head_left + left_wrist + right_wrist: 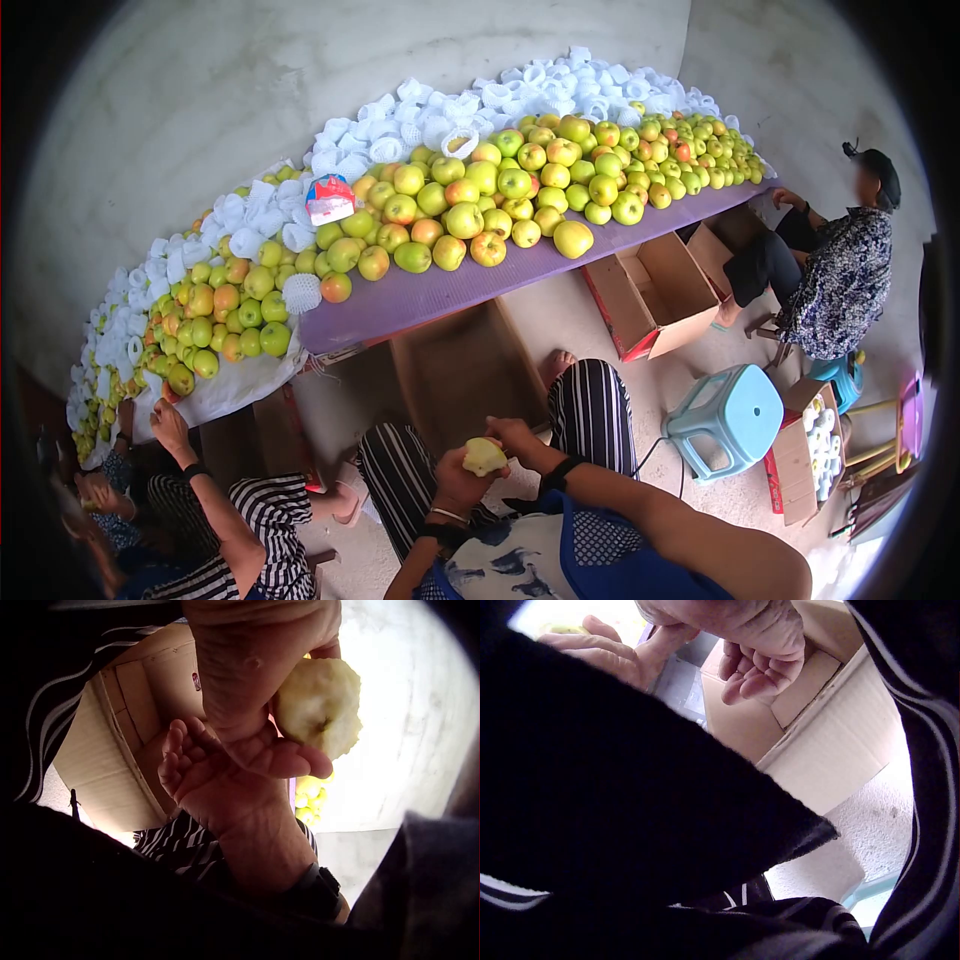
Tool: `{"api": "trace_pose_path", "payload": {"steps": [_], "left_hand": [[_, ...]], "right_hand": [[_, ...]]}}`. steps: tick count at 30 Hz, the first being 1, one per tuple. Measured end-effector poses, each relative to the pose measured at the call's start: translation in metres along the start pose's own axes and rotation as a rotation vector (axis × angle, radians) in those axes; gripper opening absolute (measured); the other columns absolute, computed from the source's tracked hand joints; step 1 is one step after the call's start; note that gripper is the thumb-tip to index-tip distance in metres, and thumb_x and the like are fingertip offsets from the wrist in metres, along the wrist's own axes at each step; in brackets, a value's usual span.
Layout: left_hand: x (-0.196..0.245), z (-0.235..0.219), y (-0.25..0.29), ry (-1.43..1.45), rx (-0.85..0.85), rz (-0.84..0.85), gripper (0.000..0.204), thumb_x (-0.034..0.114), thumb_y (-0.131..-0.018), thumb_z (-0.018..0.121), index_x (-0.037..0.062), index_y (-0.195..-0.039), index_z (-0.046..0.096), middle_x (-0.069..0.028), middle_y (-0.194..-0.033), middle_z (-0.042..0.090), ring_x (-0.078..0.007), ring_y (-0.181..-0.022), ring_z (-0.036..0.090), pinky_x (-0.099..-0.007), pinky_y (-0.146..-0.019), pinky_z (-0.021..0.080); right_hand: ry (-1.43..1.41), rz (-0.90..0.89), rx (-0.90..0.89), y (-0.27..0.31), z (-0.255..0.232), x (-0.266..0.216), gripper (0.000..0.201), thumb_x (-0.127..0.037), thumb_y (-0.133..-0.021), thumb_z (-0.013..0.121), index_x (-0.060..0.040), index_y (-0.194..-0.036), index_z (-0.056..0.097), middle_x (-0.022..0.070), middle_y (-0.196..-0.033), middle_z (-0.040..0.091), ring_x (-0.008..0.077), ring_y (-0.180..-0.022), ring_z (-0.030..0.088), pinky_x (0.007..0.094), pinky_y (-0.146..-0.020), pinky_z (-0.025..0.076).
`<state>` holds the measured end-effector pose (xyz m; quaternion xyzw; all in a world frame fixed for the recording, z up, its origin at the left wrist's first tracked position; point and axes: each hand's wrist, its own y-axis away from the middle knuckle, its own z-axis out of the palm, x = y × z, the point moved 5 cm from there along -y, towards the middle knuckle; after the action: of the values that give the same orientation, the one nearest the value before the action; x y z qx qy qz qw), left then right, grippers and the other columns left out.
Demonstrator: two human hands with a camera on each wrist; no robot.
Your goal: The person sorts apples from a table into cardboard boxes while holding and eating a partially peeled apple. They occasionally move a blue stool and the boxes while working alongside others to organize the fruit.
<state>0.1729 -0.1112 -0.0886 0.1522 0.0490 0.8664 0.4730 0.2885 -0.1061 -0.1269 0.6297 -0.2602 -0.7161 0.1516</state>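
A partly eaten or cut apple (pixel 485 457) with pale flesh showing is gripped in my left hand (pixel 462 482), above the lap. In the left wrist view, the thumb and fingers of my left hand (pixel 259 682) hold the apple (pixel 324 707) by its side, its uneven flesh facing out. My right hand (pixel 515 438) is close beside the apple; whether it touches is unclear. Its palm shows in the left wrist view, where my right hand (pixel 236 791) has loosely bent fingers and nothing visible in them. The right wrist view shows my right hand (pixel 742 645) the same way; its thumb is hidden.
Many apples (pixel 463 220) and white foam nets (pixel 435 130) cover a long purple-covered table (pixel 420 305). Open cardboard boxes (pixel 655 290) stand below. A blue stool (pixel 735 415) is at right. One person (pixel 840 260) sits far right, another (pixel 230 520) at left.
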Motion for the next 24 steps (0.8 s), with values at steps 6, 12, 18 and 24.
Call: {"api": "trace_pose_path", "payload": {"steps": [6,12,18,24], "left_hand": [[0.0,-0.002,0.0,0.018,-0.007,-0.018,0.055,0.032,-0.071,0.051,-0.008,-0.108,0.051,-0.0184,-0.105,0.055,-0.0375,-0.086,0.055,-0.0481,-0.078,0.043],[0.0,-0.005,-0.001,0.03,-0.043,-0.023,0.054,0.031,-0.072,0.051,-0.0086,-0.108,0.051,-0.0188,-0.105,0.055,-0.0377,-0.088,0.055,-0.0483,-0.078,0.043],[-0.001,-0.006,-0.001,0.008,-0.034,-0.008,0.054,0.032,-0.072,0.05,-0.0085,-0.108,0.051,-0.0187,-0.106,0.055,-0.0368,-0.09,0.055,-0.0488,-0.077,0.044],[-0.001,-0.007,0.0,0.055,-0.073,-0.027,0.054,0.031,-0.073,0.049,-0.0082,-0.11,0.049,-0.0188,-0.109,0.054,-0.0357,-0.097,0.053,-0.0499,-0.08,0.044]], "right_hand": [[0.031,-0.039,-0.028,0.001,0.0,-0.003,0.043,-0.034,-0.09,0.041,0.0018,-0.081,0.061,0.0107,-0.077,0.061,0.0198,-0.066,0.06,0.0318,-0.058,0.05],[-0.028,-0.004,-0.006,0.002,0.0,-0.002,0.043,-0.034,-0.09,0.041,0.002,-0.081,0.061,0.0109,-0.076,0.06,0.0205,-0.066,0.06,0.0323,-0.057,0.05],[-0.051,0.062,-0.02,-0.005,-0.002,0.009,0.042,-0.037,-0.089,0.044,0.0013,-0.086,0.061,0.012,-0.081,0.06,0.0219,-0.07,0.059,0.0331,-0.058,0.049],[-0.059,0.058,-0.039,-0.006,-0.001,0.011,0.043,-0.04,-0.087,0.046,0.0011,-0.088,0.06,0.0126,-0.081,0.06,0.0224,-0.071,0.059,0.0341,-0.059,0.049]]}}
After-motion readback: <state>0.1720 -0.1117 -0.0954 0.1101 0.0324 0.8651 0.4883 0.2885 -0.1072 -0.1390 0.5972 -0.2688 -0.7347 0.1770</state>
